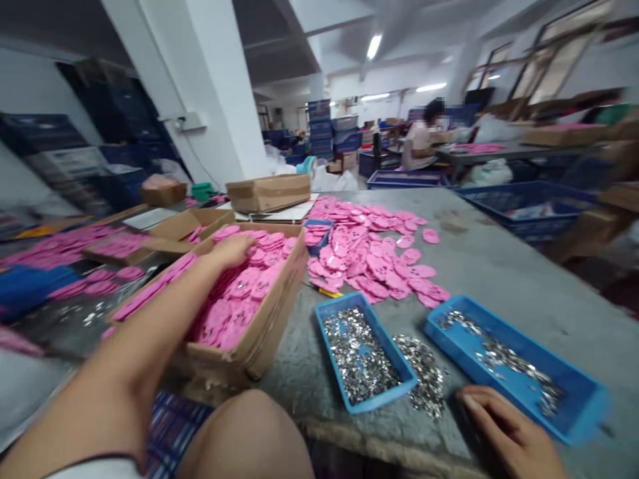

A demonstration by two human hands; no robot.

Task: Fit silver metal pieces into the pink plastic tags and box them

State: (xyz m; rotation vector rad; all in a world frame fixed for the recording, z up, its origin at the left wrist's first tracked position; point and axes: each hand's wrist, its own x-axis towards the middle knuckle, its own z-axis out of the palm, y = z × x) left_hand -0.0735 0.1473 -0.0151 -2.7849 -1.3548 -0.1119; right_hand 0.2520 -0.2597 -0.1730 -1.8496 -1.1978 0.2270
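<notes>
1. Grey workroom table [509, 266] spreads across the middle, with one white pillar [214, 86] behind it on the left and one co-worker [418, 143] seated farther back.
2. One big cardboard box [274, 319] stands open at the table's near left, well filled with pink discs [232, 319], too many and too overlapped to count.
3. Left hand [237, 251] reaches into that box, at the far part of the discs. Its fingertips are hidden or blurred, so I cannot tell whether they are spread or pinching a disc.
4. One loose pile of pink discs [369, 253] lies on the table to the right of the box; one small blue bin [317, 249], between box and pile, holds more.
5. Two blue trays sit nearer the front: the left tray [382, 401] is largely covered with small metal pieces [359, 372], while the right tray [579, 406] has a thinner strip of them.
6. One heap of metal pieces [424, 379] lies on the tabletop between the trays.
7. Right hand [506, 429] is just beside the right tray, fingers curled and close together; I cannot tell whether they pinch anything.
</notes>
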